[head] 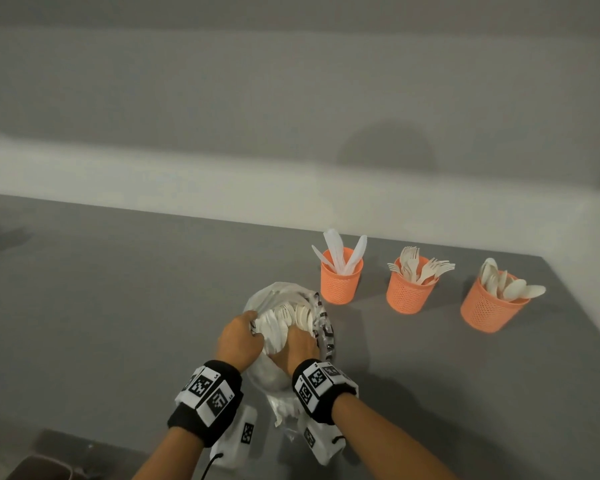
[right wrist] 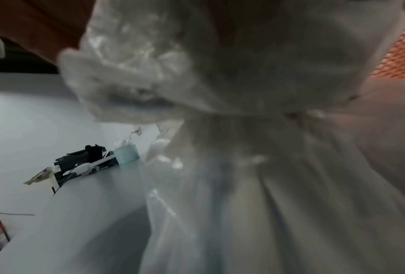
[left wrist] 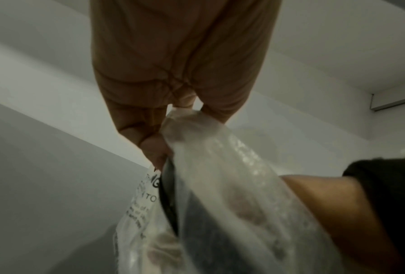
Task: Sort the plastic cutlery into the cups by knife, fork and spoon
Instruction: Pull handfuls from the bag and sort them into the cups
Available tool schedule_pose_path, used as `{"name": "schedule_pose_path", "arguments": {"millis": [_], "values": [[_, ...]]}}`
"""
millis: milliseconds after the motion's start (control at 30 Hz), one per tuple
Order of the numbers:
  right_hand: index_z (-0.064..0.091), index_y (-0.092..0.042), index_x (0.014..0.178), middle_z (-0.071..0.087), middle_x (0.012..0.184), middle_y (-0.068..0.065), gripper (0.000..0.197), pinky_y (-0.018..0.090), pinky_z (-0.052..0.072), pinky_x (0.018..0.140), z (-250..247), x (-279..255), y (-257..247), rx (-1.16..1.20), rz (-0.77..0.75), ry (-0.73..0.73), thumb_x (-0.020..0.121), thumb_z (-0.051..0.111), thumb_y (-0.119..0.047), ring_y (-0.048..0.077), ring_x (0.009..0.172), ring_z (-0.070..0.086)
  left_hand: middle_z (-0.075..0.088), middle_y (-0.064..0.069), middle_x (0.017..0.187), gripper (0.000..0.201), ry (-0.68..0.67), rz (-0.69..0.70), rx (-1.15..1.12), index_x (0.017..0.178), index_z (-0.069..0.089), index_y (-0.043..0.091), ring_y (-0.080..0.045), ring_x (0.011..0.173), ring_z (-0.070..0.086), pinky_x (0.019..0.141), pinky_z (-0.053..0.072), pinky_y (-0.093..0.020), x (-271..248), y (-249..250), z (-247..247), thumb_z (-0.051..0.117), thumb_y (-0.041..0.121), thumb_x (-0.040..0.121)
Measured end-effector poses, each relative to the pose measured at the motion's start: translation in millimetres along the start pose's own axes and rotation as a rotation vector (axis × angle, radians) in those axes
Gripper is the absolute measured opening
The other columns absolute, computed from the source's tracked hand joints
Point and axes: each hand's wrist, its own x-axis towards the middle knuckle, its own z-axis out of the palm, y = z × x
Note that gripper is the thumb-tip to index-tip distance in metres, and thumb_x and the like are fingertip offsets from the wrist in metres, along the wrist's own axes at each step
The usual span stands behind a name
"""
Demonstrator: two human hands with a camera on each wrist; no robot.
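— Clear plastic is what both hands are working with: a crinkled bag (head: 284, 306) is lying on the grey worktop (head: 118, 306), and unsorted white cutlery (head: 281, 322) is heaped in its open mouth.

— How is the bag being held?

— Its left rim is pinched by the left hand (head: 238, 342), fingers curled on the film. The right hand (head: 300, 348) is pushed inside among the pieces; whether anything is gripped there cannot be told.

— And the cups?

— Three orange mesh cups are lined up beyond and to the right of the bag: the knife cup (head: 341, 280) nearest it, the fork cup (head: 410, 292) next, the spoon cup (head: 492, 308) farthest.

— What would make this step go well?

— The mouth is best kept stretched open, so that one piece can be singled out by its handle. Tines are likely to be snagged on the film, so a slow lift is advised.
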Motion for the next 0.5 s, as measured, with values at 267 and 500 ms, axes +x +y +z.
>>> {"name": "schedule_pose_path", "arguments": {"millis": [267, 500], "values": [[0.062, -0.009, 0.106, 0.068, 0.105, 0.008, 0.039, 0.026, 0.046, 0.073, -1, -1, 3, 0.177, -0.005, -0.004, 0.077, 0.068, -0.035, 0.025, 0.099, 0.063, 0.059, -0.015, 0.124, 0.046, 0.039, -0.033, 0.015, 0.131, 0.049, 0.006, -0.03, 0.116, 0.055, 0.098, 0.04, -0.033, 1, -4, -4, 0.047, -0.001, 0.085], [0.06, -0.014, 0.078, 0.06, 0.068, 0.001, 0.011, 0.022, 0.05, 0.059, -26, -2, 8, 0.675, -0.052, -0.006, 0.072, 0.06, -0.005, 0.012, 0.06, 0.057, 0.06, -0.015, 0.124, 0.04, 0.041, -0.038, 0.055, 0.128, 0.05, 0.007, -0.031, 0.112, 0.057, 0.094, 0.043, -0.035, 3, -1, -6, 0.049, 0.005, 0.088]]}}
